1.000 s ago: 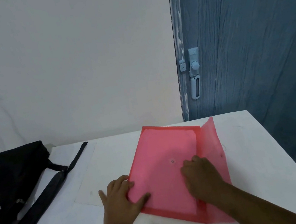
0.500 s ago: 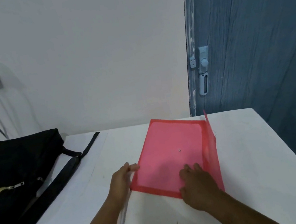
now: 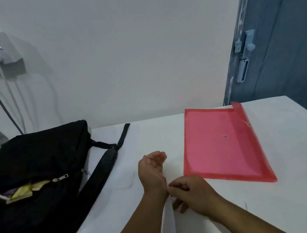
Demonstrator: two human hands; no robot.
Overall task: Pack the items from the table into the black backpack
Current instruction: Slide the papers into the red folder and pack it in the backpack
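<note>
Black bag [image 3: 37,175] lies left of the folder [image 3: 221,145], zip gaping toward me to take things, my left hand [image 3: 152,169] loosely cupped and empty between them, my right hand [image 3: 191,193] pinching a white sheet's [image 3: 168,224] edge just nearer than the folder, bare table [image 3: 295,154] beyond.

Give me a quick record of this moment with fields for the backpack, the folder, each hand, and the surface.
backpack: black fabric backpack, lying at table's left, zip open, yellowish items inside
folder: red translucent plastic folder, flat at right, untouched
left hand: left hand palm up, empty
right hand: right hand pinching white sheet
surface: white table
</note>
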